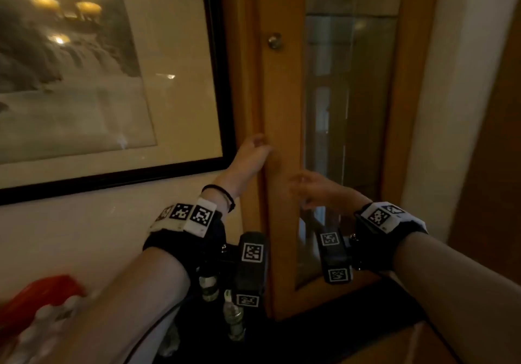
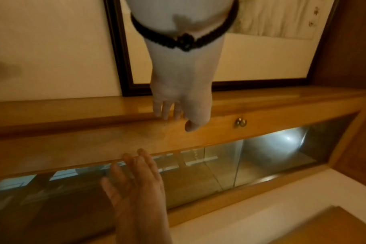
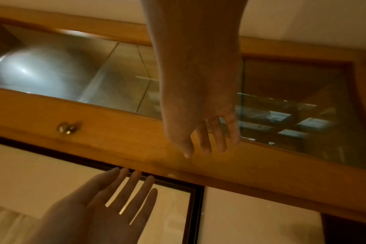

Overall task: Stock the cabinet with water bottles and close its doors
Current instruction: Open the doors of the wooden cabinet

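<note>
Cabinet [image 1: 408,81] woodwork is filling the right of your view, its glass-paned door [image 1: 282,110] standing tall beside the framed picture [image 1: 84,81] on the wall, and the door is looking nearly or fully shut against the frame (the seam is too dim to judge). Your left hand [image 1: 251,155] is resting against the door's left stile below the small brass knob [image 1: 274,41], fingers [image 2: 167,109] laid almost straight along the wood and gripping nothing. Your right hand [image 1: 315,189] is hovering just in front of the lower stile near the glass, fingers [image 3: 207,140] loosely spread, likewise holding nothing; whether it is touching the door I cannot tell. Water bottles [image 1: 234,318] are standing low on the dark surface under your left wrist, outside the cabinet, so stocking is probably not finished if those are meant to go in. For the step you are seemingly doing, closing this door, you are best pressing with flat palms on the wooden stile rather than the glass, pushing evenly near the knob's height so the door is seating square, and keeping your fingertips clear of the seam as it is meeting the frame.
</note>
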